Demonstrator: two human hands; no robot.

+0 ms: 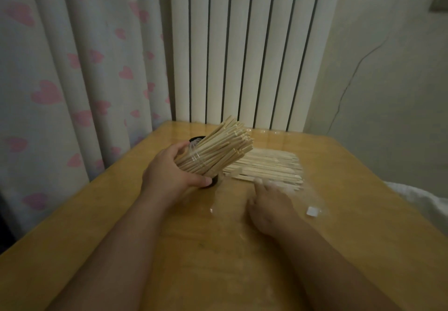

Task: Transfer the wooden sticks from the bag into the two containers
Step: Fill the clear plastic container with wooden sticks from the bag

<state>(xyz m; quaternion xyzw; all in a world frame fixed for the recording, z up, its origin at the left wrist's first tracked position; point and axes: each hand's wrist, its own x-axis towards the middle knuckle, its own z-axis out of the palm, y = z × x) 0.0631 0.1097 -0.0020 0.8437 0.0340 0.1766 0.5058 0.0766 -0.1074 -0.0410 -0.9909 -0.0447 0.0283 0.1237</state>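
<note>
My left hand (169, 170) grips a clear container (197, 159) with a black base, tilted to the right and packed with wooden sticks (223, 146). Just behind it a second, black-rimmed container (196, 139) peeks out, mostly hidden. A clear plastic bag (286, 189) lies flat on the table to the right, with more wooden sticks (266, 165) lying inside it. My right hand (269, 204) is inside or under the bag's open near end, blurred by the plastic, fingers extended toward the sticks.
The wooden table (218, 250) stands against a white ribbed radiator (242, 44). A curtain with pink hearts (72, 68) hangs at the left. White bedding (421, 199) shows past the table's right edge. A small white tag (312, 211) sits on the bag.
</note>
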